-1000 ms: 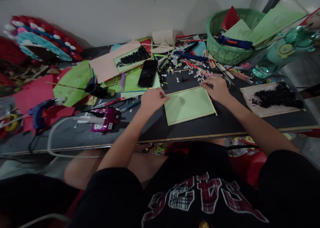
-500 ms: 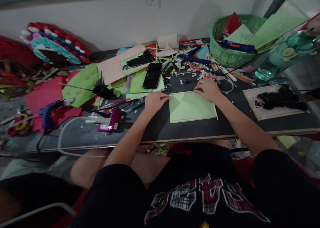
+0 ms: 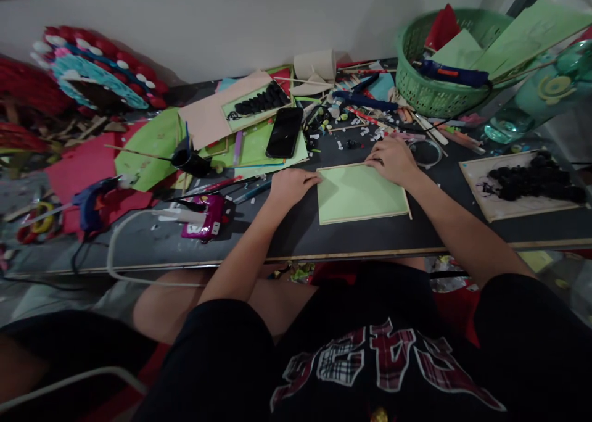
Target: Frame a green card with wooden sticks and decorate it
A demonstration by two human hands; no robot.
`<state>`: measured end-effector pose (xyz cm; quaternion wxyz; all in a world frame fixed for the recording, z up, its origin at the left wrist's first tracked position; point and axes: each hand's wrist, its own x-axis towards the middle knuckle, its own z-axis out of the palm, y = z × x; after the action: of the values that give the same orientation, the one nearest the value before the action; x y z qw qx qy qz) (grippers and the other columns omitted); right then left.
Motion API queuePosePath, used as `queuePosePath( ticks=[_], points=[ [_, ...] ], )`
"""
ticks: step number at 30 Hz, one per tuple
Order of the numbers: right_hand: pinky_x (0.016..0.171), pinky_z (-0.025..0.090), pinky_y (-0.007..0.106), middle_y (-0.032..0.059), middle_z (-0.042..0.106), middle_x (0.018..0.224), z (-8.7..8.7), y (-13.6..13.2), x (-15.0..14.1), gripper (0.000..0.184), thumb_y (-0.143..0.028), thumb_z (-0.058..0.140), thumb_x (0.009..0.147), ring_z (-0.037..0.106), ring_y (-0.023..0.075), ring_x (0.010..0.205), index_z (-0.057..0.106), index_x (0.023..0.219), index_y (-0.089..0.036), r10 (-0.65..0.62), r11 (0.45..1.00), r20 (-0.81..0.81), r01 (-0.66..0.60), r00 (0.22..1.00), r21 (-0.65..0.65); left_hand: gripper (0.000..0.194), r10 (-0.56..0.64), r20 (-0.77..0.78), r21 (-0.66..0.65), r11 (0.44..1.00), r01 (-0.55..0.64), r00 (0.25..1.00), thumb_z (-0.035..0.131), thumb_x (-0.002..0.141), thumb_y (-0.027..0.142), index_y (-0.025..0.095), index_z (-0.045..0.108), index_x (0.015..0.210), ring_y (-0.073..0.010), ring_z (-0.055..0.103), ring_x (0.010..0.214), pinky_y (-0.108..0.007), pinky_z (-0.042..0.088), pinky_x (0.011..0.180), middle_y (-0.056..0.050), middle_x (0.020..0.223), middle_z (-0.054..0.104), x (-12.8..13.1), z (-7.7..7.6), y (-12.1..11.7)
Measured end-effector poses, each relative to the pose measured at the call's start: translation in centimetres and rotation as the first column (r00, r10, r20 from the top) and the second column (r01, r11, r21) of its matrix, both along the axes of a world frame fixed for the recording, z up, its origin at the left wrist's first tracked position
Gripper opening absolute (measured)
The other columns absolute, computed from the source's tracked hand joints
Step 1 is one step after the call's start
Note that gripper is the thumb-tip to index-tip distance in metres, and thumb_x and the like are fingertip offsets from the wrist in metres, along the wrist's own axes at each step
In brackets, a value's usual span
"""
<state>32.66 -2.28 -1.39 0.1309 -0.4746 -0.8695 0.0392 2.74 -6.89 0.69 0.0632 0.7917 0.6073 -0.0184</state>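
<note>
In the head view, a light green card [image 3: 358,194] lies flat on the dark table [image 3: 305,235], in front of the person. Slim pale strips [image 3: 407,205] run along its top, right and bottom edges; the right one pokes past the corner at 4 o'clock.

The left hand [image 3: 290,186] is at the card's 10 o'clock corner, thumb and forefinger brought together at the tip; I cannot tell whether they pinch the card or only press it. The right hand [image 3: 393,158] bends over the top edge near 1 o'clock, fingers curled and close together; what lies under them is hidden.

Measured from the card, a black phone [image 3: 284,132] rests at 10 o'clock, with a small panel of black lumps [image 3: 259,104] beyond it. A clear ring [image 3: 428,165] sits near the right hand at 2 o'clock, a green basket [image 3: 423,92] farther off between 1 and 2, a larger black-lumped panel [image 3: 536,178] at 3, and a purple box [image 3: 215,215] at 9.
</note>
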Motion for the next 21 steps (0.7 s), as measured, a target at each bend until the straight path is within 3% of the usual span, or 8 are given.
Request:
queuePosePath(
  ticks=[9, 21],
  points=[
    [0.093, 0.036, 0.046, 0.0104, 0.073, 0.099, 0.71, -0.13, -0.31, 0.028, -0.033, 0.057, 0.099, 0.057, 0.0274, 0.099, 0.083, 0.098, -0.022, -0.040, 0.999, 0.046, 0.041, 0.998, -0.011, 0.036, 0.043, 0.013, -0.034, 0.999, -0.042, 0.999, 0.055, 0.099, 0.051, 0.036, 0.073, 0.126, -0.0314, 0.071, 0.107, -0.037, 0.052, 0.084, -0.002, 0.120, 0.076, 0.20, 0.31, -0.05],
    [0.090, 0.035, 0.047, 0.0107, 0.073, 0.097, 0.93, -0.17, 0.14, 0.034, -0.034, 0.052, 0.099, 0.057, 0.0280, 0.097, 0.083, 0.095, -0.023, -0.037, 0.999, -0.003, 0.037, 0.999, -0.001, 0.035, 0.047, 0.019, -0.024, 0.999, -0.046, 0.999, 0.055, 0.099, 0.051, 0.036, 0.074, 0.124, -0.0289, 0.072, 0.104, -0.034, 0.052, 0.082, -0.002, 0.117, 0.078, 0.15, 0.33, -0.12]
  ],
)
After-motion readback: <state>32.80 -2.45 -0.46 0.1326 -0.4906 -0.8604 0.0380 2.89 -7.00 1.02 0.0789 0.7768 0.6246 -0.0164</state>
